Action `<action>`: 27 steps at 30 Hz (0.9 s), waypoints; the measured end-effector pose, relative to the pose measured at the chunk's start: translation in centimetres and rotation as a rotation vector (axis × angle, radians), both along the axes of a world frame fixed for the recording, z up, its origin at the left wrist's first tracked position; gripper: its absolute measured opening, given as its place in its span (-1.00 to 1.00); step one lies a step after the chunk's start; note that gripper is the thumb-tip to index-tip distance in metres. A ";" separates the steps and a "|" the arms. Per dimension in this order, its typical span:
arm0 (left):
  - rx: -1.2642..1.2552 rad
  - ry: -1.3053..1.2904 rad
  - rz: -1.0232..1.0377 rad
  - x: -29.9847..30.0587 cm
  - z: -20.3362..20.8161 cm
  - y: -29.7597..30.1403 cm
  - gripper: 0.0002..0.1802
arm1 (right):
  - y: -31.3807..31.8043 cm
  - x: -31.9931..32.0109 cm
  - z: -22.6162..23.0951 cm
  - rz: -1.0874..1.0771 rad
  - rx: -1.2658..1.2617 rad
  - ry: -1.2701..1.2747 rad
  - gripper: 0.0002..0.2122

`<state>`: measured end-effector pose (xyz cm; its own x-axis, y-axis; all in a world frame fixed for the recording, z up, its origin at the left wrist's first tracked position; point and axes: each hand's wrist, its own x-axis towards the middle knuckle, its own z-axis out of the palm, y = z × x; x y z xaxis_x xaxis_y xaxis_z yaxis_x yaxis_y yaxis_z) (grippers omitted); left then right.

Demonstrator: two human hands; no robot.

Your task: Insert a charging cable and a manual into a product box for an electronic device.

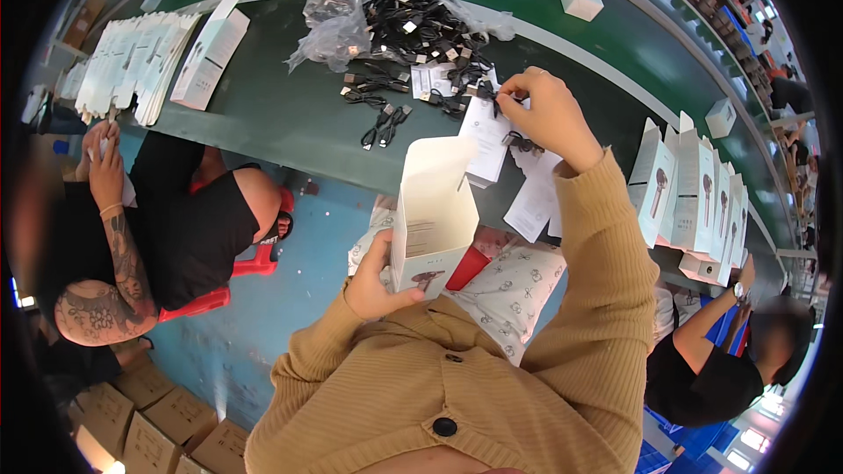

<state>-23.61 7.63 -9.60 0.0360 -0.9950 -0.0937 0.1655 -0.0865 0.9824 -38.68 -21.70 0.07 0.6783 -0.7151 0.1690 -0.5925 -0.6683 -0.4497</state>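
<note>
My left hand [373,285] is wrapped round the lower end of a white carton [430,233], held tilted with its open top facing the table. Nothing shows on the carton's visible inner walls. Farther off, my right hand [551,116] pinches a bundled black USB cable [486,93] between thumb and fingertips. Below those fingers lies a stack of white leaflets [485,142] at the table's near edge. Another coiled cable [522,141] rests beside the stack, under my right wrist. Several loose leaflets [530,202] overhang the edge closer to me.
A large heap of black cables [413,26] spills from a clear plastic bag [327,26] onto the dark green table [281,96]. Flattened cartons [132,61] lie at the left, upright open cartons [698,189] at the right. Co-workers sit on both sides. Brown boxes [176,412] cover the floor lower left.
</note>
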 end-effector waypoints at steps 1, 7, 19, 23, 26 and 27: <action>0.010 0.011 0.033 0.1 0.0 0.1 -0.06 | -0.1 0.0 0.1 0.007 0.001 0.002 -0.84; -0.030 -0.097 0.072 0.6 -0.2 -0.5 -0.05 | 2.8 -1.1 4.1 0.010 0.063 -0.298 -0.92; -0.189 -0.374 -0.189 -1.5 -1.8 -2.8 0.00 | 13.1 -9.9 14.3 0.359 -0.360 -0.372 -0.73; -0.066 -0.203 -0.181 -2.8 0.1 -2.6 0.05 | 13.0 -8.7 9.5 0.601 -0.050 -0.226 -0.77; -0.065 -0.051 -0.245 -4.3 0.0 -3.3 0.10 | 13.5 -9.2 9.2 0.428 0.047 -0.113 -0.63; -0.043 0.059 -0.242 -4.6 0.0 -3.7 0.13 | 13.4 -9.8 9.0 0.399 0.072 -0.197 -0.57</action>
<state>-28.20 3.93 -9.61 -0.2078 -0.9771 -0.0463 0.2024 -0.0892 0.9752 -48.52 -8.30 9.07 0.8634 -0.4185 0.2820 -0.1932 -0.7903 -0.5814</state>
